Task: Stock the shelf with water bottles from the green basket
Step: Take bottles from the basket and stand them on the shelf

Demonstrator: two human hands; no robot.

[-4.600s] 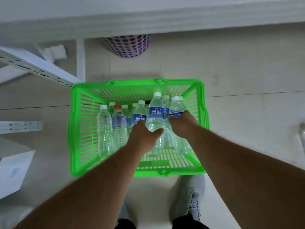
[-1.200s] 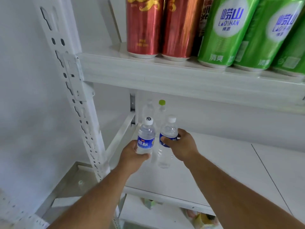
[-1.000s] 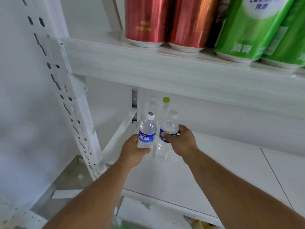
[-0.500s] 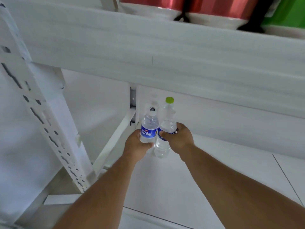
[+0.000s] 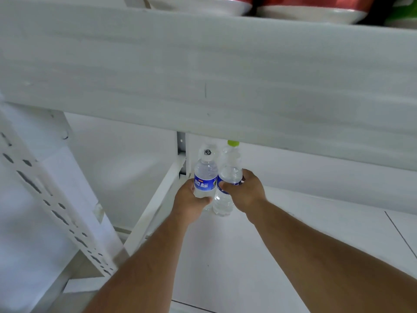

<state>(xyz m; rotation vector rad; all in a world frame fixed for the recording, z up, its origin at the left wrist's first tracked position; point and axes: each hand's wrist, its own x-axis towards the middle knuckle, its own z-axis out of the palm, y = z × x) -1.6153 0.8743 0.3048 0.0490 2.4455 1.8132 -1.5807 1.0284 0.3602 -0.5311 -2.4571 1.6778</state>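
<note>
A person reaches both arms deep into a white metal shelving unit, carrying two small water bottles toward the back left corner of the lower shelf (image 5: 293, 245). The left hand (image 5: 189, 204) is wrapped around the blue-labelled bottle (image 5: 205, 177), whose white cap carries a dark printed mark, while the right hand (image 5: 244, 192) grips the second bottle (image 5: 225, 190) around its label. The two bottles are pressed side by side at the centre of the frame, both upright or nearly so. The base of the right one appears at or just above the shelf surface; whether either has touched down cannot be told. Directly behind them stands a green-capped bottle (image 5: 232, 145), its top just under the thick front edge of the upper shelf (image 5: 203, 75), which fills the top half of the frame with red cans (image 5: 198, 3) above it. A perforated upright (image 5: 56, 199) slants through the lower left. The green basket is out of view. The placement looks close to done, but the risks are plain: pushing further back could knock over the green-capped bottle, and letting go before both bases sit flat could tip the light, narrow bottles against each other or toward the open gap beside the side rail (image 5: 155, 204).
</note>
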